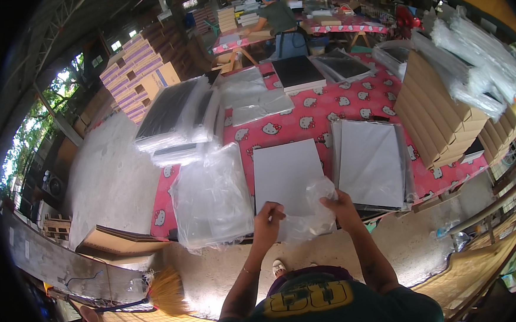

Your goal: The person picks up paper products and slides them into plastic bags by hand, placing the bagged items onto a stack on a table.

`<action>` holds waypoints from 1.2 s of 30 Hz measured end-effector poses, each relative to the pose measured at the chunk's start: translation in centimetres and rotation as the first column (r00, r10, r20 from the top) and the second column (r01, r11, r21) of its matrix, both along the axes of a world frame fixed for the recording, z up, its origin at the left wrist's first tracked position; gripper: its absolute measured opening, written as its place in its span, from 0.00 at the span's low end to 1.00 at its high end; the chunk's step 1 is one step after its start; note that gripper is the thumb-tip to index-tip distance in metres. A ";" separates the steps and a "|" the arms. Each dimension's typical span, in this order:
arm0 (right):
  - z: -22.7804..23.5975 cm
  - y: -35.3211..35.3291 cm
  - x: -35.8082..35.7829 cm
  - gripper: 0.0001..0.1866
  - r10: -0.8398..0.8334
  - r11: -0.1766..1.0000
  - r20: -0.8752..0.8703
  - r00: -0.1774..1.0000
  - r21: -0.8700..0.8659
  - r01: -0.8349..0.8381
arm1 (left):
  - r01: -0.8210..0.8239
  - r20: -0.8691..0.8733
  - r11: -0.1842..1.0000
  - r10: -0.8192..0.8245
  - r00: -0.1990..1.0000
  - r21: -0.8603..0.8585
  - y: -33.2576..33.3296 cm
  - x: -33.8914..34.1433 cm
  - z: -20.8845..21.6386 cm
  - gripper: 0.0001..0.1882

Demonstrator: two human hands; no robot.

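Observation:
A crumpled clear plastic bag [306,220] stretches between my two hands at the table's near edge. My left hand [267,219] is closed, its fingers pinching the bag's left side. On the other side, my right hand [339,207] grips a bunched part of the bag between thumb and fingers. Beneath and just beyond the bag lies a flat white panel [286,165], its lower part partly covered by the plastic. To the left rests a pile of clear plastic bags [212,202]. White and dark panels in clear plastic [369,163] lie to the right.
A pink patterned cloth [279,127] covers the table. Plastic-wrapped dark panels [175,113] are stacked at far left, and a black-topped panel [299,73] lies at the back. Brown cartons [438,111] stand at right. A broom [165,292] is low left; another person [280,24] stands beyond.

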State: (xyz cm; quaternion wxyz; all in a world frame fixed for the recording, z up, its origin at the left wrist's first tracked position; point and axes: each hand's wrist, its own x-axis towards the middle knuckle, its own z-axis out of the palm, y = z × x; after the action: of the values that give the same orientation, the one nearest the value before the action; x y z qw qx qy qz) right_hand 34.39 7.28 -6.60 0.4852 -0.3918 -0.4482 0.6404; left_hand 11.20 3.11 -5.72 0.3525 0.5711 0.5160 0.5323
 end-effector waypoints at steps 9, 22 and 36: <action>1.7 -1.9 -2.0 0.17 0.141 0.990 -0.204 0.969 0.055 -0.132 | 0.189 -0.011 0.981 -0.188 0.982 0.054 0.2 3.5 2.0 0.11; 1.3 -0.8 0.9 0.18 0.059 0.956 -0.307 0.950 -0.257 -0.143 | 0.048 -0.065 0.987 -0.038 0.997 0.154 1.1 -1.2 4.6 0.07; -4.4 -0.8 -2.3 0.13 0.079 0.992 0.028 0.996 -0.097 -0.076 | -0.162 -0.472 0.860 0.412 0.779 0.484 2.0 0.3 2.5 0.13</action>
State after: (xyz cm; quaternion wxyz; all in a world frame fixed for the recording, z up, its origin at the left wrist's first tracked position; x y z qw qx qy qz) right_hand 32.12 6.52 -11.00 0.4332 -0.4071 -0.4395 0.6733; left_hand 11.47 5.06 -3.25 -0.0326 0.6754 0.5529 0.4869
